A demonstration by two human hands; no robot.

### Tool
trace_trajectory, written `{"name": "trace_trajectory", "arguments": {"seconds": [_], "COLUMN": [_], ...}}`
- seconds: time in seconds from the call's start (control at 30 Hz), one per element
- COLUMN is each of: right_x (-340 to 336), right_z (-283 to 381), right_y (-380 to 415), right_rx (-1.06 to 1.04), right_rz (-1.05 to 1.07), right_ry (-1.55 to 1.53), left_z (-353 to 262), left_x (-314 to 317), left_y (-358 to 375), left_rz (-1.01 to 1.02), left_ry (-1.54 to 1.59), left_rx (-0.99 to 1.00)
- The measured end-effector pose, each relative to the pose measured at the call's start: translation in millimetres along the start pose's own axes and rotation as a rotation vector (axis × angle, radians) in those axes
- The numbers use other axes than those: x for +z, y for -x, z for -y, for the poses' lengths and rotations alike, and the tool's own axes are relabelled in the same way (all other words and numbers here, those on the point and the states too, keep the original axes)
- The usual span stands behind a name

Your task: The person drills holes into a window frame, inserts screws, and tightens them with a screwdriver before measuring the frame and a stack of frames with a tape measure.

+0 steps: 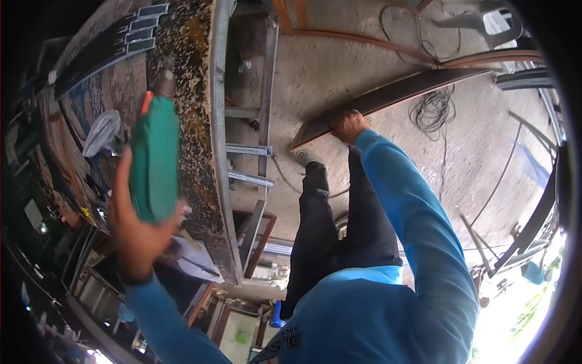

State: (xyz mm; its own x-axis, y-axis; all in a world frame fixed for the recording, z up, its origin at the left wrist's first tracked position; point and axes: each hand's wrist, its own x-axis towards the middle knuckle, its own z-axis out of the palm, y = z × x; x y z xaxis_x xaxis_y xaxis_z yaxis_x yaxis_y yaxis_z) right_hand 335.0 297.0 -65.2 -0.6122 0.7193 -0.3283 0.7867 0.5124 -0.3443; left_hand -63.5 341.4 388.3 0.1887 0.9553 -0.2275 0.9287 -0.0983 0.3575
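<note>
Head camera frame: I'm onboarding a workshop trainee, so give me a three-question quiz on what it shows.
1. True or false: the left hand grips a green power tool.
2. What does the right hand hold? A) a coiled cable B) a long dark strip C) a plastic chair
3. Fill in: the green tool is held over the speckled ____.

Key: 1 true. 2 B, the long dark strip, gripped near its lower end above the concrete floor. 3 workbench.
</note>
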Motion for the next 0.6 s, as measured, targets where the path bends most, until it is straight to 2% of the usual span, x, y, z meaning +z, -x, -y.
{"name": "trace_trajectory", "arguments": {"seconds": [0.03,0.1,0.17,0.23,0.3,0.4,0.6], "right_x": [-1,-11,-12,-7,1,4,16], "right_z": [1,2,0,1,-3,-1,-3], "right_y": [1,-2,-4,1,2,7,6], "right_rx": [0.005,0.013,-0.001,-0.005,-0.009,-0.029,-0.046], "right_rz": [0.036,0.102,0.082,0.047,-0.01,-0.053,-0.128], "right_ry": [-0.024,-0.068,-0.069,-0.086,-0.103,-0.103,-0.147], "left_z": [-26,-75,-94,-97,-86,-75,-66], "left_x": [-6,-3,24,67,120,170,209], "left_y": [11,22,18,20,25,28,39], "left_rz": [0.045,0.284,0.454,0.594,0.546,0.57,0.537], "left_ry": [0.043,0.089,0.169,0.198,0.225,0.229,0.293], "left_rx": [0.012,-0.103,-0.034,-0.124,-0.043,-0.113,-0.139]}}
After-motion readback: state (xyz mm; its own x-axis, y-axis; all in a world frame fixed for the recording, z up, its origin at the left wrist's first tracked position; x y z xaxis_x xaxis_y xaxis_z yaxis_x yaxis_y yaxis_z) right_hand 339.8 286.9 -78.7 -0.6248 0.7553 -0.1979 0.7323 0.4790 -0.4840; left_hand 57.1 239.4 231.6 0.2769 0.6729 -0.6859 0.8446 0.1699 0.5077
